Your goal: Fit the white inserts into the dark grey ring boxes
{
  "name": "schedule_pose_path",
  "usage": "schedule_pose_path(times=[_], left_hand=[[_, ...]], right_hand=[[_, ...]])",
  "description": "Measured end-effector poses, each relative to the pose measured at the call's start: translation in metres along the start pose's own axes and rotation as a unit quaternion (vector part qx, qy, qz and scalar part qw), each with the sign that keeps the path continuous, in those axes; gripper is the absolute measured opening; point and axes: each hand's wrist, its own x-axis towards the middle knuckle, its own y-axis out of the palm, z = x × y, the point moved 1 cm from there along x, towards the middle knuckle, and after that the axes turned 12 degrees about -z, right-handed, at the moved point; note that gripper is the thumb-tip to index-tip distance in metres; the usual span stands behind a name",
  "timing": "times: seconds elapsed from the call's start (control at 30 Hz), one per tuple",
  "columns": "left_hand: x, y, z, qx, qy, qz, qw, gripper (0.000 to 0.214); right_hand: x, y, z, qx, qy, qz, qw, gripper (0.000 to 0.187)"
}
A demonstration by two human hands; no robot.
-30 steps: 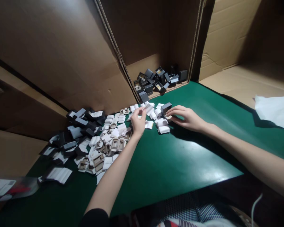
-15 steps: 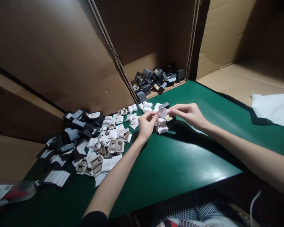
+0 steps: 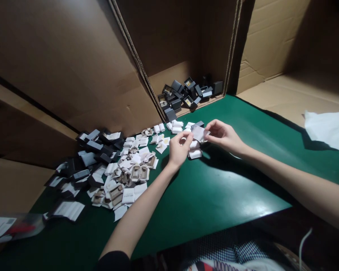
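Note:
Between my two hands, above the green table, is a thin whitish sheet [image 3: 199, 133]. My left hand [image 3: 180, 147] pinches its left edge between thumb and fingertips. The right edge is pinched by the thumb and fingers of my right hand [image 3: 223, 135]. Below the sheet lie white folded card pieces [image 3: 194, 153], partly covered by it. A dark small box [image 3: 197, 124] sits just behind the sheet. Left of my left hand spreads a heap of white and brown folded card inserts [image 3: 135, 160].
Dark small boxes [image 3: 97, 146] are piled at the left, and more dark boxes [image 3: 175, 104] fill a cardboard compartment [image 3: 169, 73] at the back. A white cloth or paper [image 3: 329, 128] lies at the right. A clear plastic bag [image 3: 22, 227] is at the lower left.
The sheet is turned flatter and shows more of its face. My hands have moved slightly apart, and the view has shifted a little.

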Motion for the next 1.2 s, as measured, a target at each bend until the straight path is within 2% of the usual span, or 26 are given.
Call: schedule_pose_path(times=[0.23, 0.53, 0.67, 0.77, 0.87, 0.97, 1.03, 1.1, 1.2], left_hand=[[0.000, -0.001, 0.003, 0.058, 0.029, 0.025, 0.998, 0.019], [0.002, -0.002, 0.006, 0.056, 0.024, 0.014, 0.998, 0.016], [0.000, -0.005, 0.004, 0.125, 0.048, -0.014, 0.991, 0.015], [-0.005, -0.004, -0.003, 0.222, 0.143, 0.006, 0.964, 0.014], [-0.010, -0.002, -0.011, 0.304, 0.236, 0.105, 0.917, 0.012], [-0.006, -0.006, -0.015, 0.386, 0.249, 0.182, 0.869, 0.018], [0.000, -0.013, -0.018, 0.436, 0.241, 0.182, 0.848, 0.014], [0.007, -0.019, -0.022, 0.470, 0.237, 0.157, 0.836, 0.014], [0.009, -0.021, -0.025, 0.465, 0.237, 0.128, 0.843, 0.019]], right_hand=[[0.005, -0.007, -0.003, 0.020, 0.048, -0.072, 0.996, 0.038], [0.007, -0.009, -0.007, 0.031, 0.061, -0.073, 0.995, 0.034], [0.010, -0.014, -0.008, 0.043, 0.099, -0.088, 0.990, 0.039], [0.013, -0.019, -0.012, 0.043, 0.132, -0.095, 0.986, 0.039], [0.015, -0.022, -0.015, 0.024, 0.138, -0.092, 0.986, 0.034], [0.016, -0.023, -0.015, -0.021, 0.129, -0.090, 0.987, 0.035], [0.017, -0.024, -0.015, -0.070, 0.111, -0.092, 0.987, 0.037], [0.017, -0.025, -0.018, -0.129, 0.083, -0.095, 0.984, 0.037], [0.017, -0.024, -0.025, -0.206, 0.042, -0.071, 0.975, 0.038]])
